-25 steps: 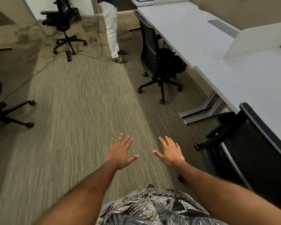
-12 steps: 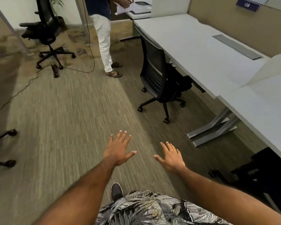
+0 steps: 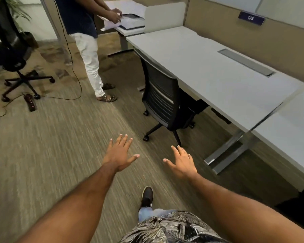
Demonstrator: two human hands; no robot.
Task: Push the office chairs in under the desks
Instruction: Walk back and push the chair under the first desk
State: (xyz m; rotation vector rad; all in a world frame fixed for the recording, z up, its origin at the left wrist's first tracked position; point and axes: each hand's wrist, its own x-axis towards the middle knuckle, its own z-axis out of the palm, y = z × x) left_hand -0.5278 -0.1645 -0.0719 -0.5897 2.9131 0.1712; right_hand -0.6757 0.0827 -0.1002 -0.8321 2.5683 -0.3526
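Observation:
A black mesh-back office chair (image 3: 162, 100) stands at the long white desk (image 3: 205, 67), its seat partly under the desktop and its back and wheeled base out on the carpet. My left hand (image 3: 119, 152) and my right hand (image 3: 182, 160) are stretched out in front of me with fingers spread, holding nothing, a short way before the chair's base. A second black office chair (image 3: 12, 55) stands in the open at the far left, away from any desk.
A person in white trousers (image 3: 89, 57) stands at the far end of the desk handling papers. A power strip (image 3: 30, 102) and its cable lie on the carpet at left. The desk's metal foot (image 3: 223, 155) juts out at right. A nearer desk (image 3: 291, 130) fills the right edge.
I have walked forward: the chair at the desk is closer and larger, and the nearest chair at right has left the view. Both hands stay open and outstretched.

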